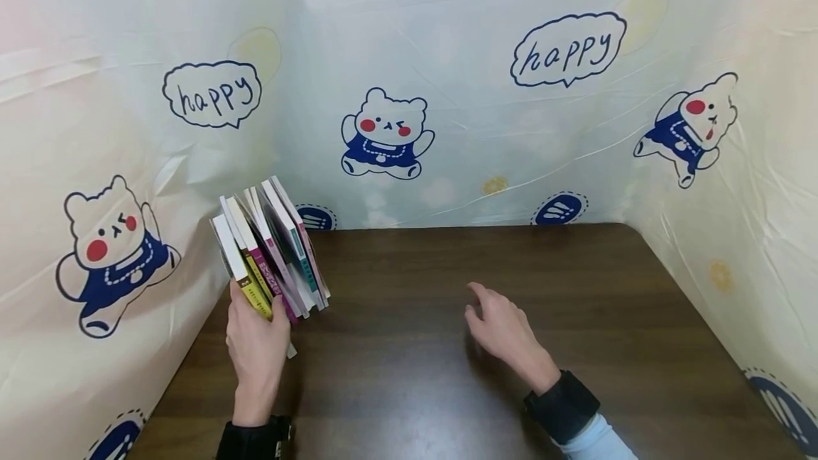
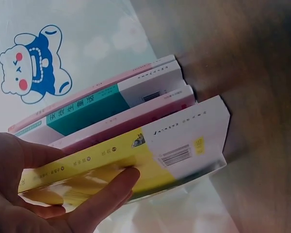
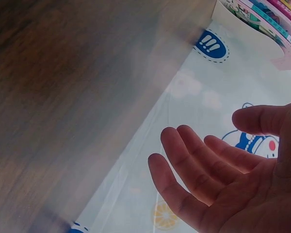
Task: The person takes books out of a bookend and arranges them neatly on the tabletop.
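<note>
Several books (image 1: 287, 247) with white, pink, green and yellow spines stand in a leaning row at the table's back left. My left hand (image 1: 257, 346) grips a yellow-spined book (image 2: 94, 162) at the row's left end, thumb on one side and fingers on the other. In the left wrist view, a green-spined book (image 2: 87, 104) and pink-spined books stand beside it. My right hand (image 1: 508, 332) hovers above the table at the right, holding nothing, its fingers loosely bent and apart in the right wrist view.
The brown wooden table (image 1: 396, 375) reaches back to a pale curtain (image 1: 460, 126) printed with bears and "happy" bubbles, which also hangs along both sides. A white curved panel (image 3: 252, 26) stands beside the books in the right wrist view.
</note>
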`<state>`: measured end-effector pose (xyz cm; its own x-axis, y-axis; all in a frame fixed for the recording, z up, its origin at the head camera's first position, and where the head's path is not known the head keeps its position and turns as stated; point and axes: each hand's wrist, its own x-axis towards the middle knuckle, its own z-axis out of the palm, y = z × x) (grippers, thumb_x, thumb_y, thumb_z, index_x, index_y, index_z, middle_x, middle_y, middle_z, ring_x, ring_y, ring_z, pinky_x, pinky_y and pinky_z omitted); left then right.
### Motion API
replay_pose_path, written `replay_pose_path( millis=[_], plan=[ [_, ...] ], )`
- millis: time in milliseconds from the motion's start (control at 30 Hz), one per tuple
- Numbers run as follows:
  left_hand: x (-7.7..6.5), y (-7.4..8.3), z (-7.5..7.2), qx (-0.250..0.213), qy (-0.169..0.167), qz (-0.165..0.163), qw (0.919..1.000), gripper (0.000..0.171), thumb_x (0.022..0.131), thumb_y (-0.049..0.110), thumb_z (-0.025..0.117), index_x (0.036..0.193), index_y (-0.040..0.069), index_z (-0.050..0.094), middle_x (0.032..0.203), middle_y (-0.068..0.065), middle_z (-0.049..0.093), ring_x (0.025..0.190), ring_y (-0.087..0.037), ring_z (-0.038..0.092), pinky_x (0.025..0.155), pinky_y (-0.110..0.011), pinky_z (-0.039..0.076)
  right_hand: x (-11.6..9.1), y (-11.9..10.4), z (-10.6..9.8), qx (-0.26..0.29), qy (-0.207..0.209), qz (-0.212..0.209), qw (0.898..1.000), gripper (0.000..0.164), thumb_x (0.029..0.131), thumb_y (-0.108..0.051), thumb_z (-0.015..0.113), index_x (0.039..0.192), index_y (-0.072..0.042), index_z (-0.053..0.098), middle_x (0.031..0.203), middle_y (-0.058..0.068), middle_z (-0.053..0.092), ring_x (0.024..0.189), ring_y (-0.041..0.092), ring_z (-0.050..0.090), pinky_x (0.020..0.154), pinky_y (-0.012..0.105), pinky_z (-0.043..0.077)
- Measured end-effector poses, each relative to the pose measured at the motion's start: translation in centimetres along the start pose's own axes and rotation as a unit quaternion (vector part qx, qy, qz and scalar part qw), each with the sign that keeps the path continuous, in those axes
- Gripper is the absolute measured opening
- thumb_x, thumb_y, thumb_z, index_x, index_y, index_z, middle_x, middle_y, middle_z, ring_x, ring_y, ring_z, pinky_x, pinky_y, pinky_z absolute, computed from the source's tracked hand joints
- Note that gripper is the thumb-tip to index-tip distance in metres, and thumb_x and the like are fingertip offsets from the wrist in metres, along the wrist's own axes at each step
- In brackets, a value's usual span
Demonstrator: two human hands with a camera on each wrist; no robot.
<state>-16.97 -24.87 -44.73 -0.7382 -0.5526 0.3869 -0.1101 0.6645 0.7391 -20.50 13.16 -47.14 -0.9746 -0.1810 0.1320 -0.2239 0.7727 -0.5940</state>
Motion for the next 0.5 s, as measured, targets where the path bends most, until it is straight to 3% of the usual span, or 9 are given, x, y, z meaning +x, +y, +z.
replay_pose_path(
  millis=[300, 500],
  plan=[
    [0.17, -0.05, 0.11, 0.000, 0.001, -0.008, 1.0000, 0.080, 0.097, 0.011, 0.064, 0.165, 0.010, 0.022, 0.135, -0.037, 0.056, 0.107, -0.055, 0.059, 0.084, -0.075, 0.051, -0.02, -0.29, -0.11, 0.008, -0.009, 0.010, 1.000, 0.046, 0.100, -0.017, 0.063, 0.144, -0.005, 0.059, 0.134, 0.022, 0.070, 0.070, 0.019, 0.060, 0.050, 0.033, 0.049],
    [-0.11, -0.16, -0.08, -0.006, 0.002, -0.004, 1.0000, 0.079, 0.097, 0.008, 0.062, 0.165, 0.009, 0.022, 0.132, -0.037, 0.057, 0.105, -0.054, 0.060, 0.080, -0.073, 0.050, -0.11, -0.18, 0.08, 0.014, -0.013, 0.014, 1.000, 0.046, 0.101, -0.018, 0.063, 0.144, -0.005, 0.058, 0.135, 0.022, 0.070, 0.066, 0.018, 0.058, 0.048, 0.033, 0.048]
  ],
)
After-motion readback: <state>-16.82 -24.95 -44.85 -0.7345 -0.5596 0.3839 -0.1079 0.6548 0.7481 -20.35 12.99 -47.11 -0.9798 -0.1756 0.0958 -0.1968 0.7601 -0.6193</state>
